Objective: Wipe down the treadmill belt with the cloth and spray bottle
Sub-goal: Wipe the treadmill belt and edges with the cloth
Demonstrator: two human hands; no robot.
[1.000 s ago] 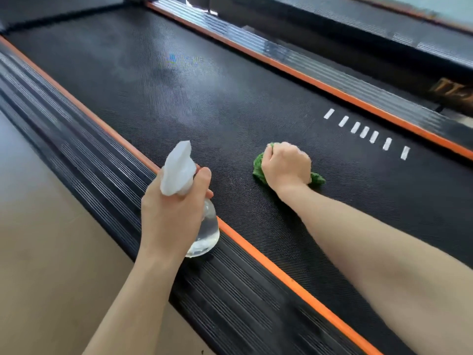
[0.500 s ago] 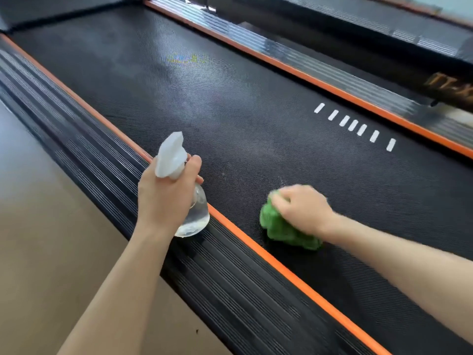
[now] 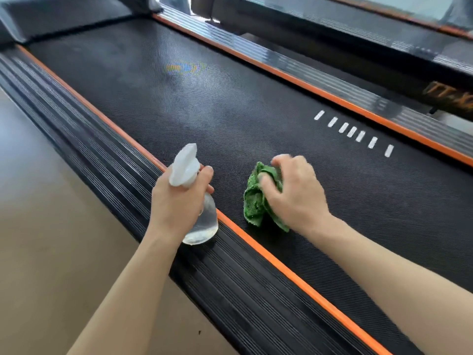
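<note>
The black textured treadmill belt (image 3: 230, 119) runs diagonally across the view between orange-trimmed side rails. A crumpled green cloth (image 3: 254, 198) lies on the belt near its left edge, and my right hand (image 3: 294, 193) is on it, fingers curled and gripping its top. My left hand (image 3: 179, 203) holds a clear spray bottle (image 3: 204, 221) with a white trigger head, its base over the left ribbed side rail (image 3: 107, 155), its nozzle pointing up and away over the belt.
Beige floor (image 3: 46, 226) lies left of the treadmill. The right side rail (image 3: 320, 80) has an orange strip. A second treadmill (image 3: 384, 29) stands beyond it. Several white dashes (image 3: 355, 133) mark the belt.
My right hand drew the cloth back toward the left rail, then pushed it slightly forward again, and its fingers have loosened. My left hand with the bottle has stayed over the left rail.
</note>
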